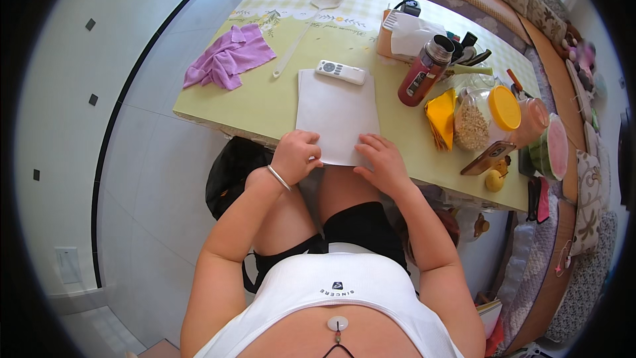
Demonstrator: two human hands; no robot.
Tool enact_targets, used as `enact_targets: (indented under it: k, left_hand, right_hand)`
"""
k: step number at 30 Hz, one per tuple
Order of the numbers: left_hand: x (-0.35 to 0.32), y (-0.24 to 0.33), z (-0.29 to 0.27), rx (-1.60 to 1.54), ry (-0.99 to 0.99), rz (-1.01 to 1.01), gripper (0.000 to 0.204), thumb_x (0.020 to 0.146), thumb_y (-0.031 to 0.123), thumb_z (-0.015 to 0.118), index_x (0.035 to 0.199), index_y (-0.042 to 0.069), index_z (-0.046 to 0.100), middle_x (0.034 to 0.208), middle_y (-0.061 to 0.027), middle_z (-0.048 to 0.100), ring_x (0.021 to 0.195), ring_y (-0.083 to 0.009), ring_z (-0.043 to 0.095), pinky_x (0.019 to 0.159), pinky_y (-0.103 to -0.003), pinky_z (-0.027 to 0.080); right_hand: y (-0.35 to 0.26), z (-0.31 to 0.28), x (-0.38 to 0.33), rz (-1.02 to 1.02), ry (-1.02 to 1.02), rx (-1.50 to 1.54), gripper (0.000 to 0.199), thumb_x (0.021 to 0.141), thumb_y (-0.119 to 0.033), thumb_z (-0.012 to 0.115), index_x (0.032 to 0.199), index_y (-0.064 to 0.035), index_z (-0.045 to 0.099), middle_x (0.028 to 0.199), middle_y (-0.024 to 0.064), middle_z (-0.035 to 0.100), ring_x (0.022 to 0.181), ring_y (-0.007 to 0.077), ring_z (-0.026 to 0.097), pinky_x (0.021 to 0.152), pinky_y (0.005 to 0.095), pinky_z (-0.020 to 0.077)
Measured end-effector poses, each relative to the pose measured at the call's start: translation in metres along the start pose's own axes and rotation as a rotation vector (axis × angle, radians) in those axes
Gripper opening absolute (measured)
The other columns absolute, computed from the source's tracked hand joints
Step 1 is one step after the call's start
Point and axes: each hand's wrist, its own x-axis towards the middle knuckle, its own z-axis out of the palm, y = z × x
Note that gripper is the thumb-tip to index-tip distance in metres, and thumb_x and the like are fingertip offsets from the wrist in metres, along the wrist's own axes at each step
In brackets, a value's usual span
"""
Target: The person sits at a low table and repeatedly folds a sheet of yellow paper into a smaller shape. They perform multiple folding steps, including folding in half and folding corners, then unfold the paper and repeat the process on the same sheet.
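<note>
A white sheet of paper (337, 116), or a thin stack, lies at the table's near edge, its front edge reaching over the rim. My left hand (296, 153), with a silver bangle at the wrist, is closed in a pinch on the near left corner. At the right edge, my right hand (384, 163) rests with fingers stretched over the paper and thumb apart. A white remote control (341, 71) lies across the paper's far end. The paper's underside is hidden.
Left on the table are a purple cloth (232, 57) and a long-handled white swatter (295, 46). On the right stand a red thermos (424, 73), a yellow packet (441, 119), a yellow-lidded jar (478, 119), a phone (488, 158), a yellow fruit (494, 180) and a cut watermelon (550, 148).
</note>
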Motion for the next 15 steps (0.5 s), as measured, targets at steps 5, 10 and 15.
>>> enact_targets:
  k: [5,10,15]
  left_hand:
    - [0.002,-0.001,-0.001,-0.076,0.009,-0.055,0.013,0.072,0.011,0.081,0.079,0.006,0.071,0.11,-0.0139,0.072,0.101,-0.0322,0.066,0.09,-0.042,0.052]
    - [0.008,-0.004,-0.004,-0.162,0.01,-0.14,0.008,0.077,0.006,0.076,0.08,0.005,0.069,0.104,-0.0123,0.074,0.098,-0.0319,0.066,0.09,-0.041,0.052]
    - [0.01,-0.007,-0.003,-0.196,-0.014,-0.224,0.01,0.075,0.006,0.077,0.078,0.004,0.067,0.103,-0.0117,0.074,0.098,-0.0316,0.066,0.09,-0.041,0.052]
  right_hand:
    - [-0.002,-0.002,0.001,0.021,0.026,0.064,0.046,0.076,-0.019,0.081,0.117,-0.0057,0.066,0.134,0.0136,0.062,0.129,0.0343,0.054,0.107,0.0468,0.0435]
    - [0.012,0.003,0.006,0.053,0.119,0.232,0.028,0.08,-0.011,0.077,0.106,-0.0026,0.07,0.121,0.0145,0.069,0.117,0.0343,0.062,0.1,0.0434,0.0488]
    - [0.018,0.005,0.008,0.153,0.163,0.456,0.021,0.082,-0.008,0.077,0.1,0.0003,0.07,0.116,0.0145,0.072,0.111,0.0333,0.064,0.097,0.0401,0.0506]
